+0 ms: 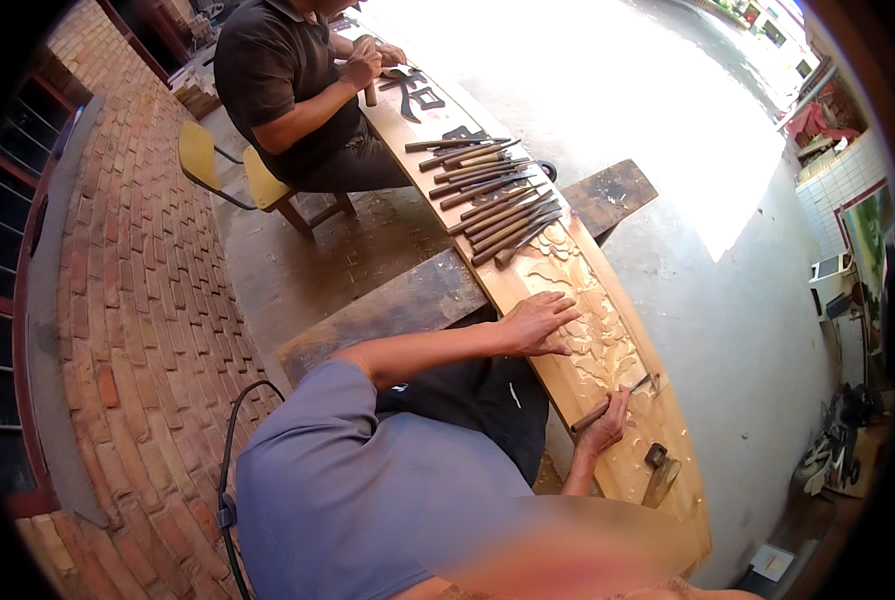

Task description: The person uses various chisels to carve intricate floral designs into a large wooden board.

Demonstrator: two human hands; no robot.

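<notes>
My left hand (pixel 541 323) lies palm down on a long pale wooden board (pixel 558 385), its fingers spread over the relief carving of leaves and flowers (pixel 590 330). Closer to the board's near end, my right hand (pixel 605 425) is wrapped round a carving chisel (pixel 590 414). The brown handle sticks out on the left of the fist, and the thin blade points right, toward the carved edge. Beside that hand rests a wooden tool with a dark, stubby head (pixel 656 455), probably a mallet. Wood chips are scattered around the carving.
A row of chisels with wooden handles (pixel 498 205) lies across the board beyond my left hand. Farther along, a co-worker (pixel 283 85) sits at the board, holding a wooden tool near dark cut-out shapes (pixel 408 95). Heavy beams (pixel 383 310) support the board. A brick wall (pixel 138 300) stands left.
</notes>
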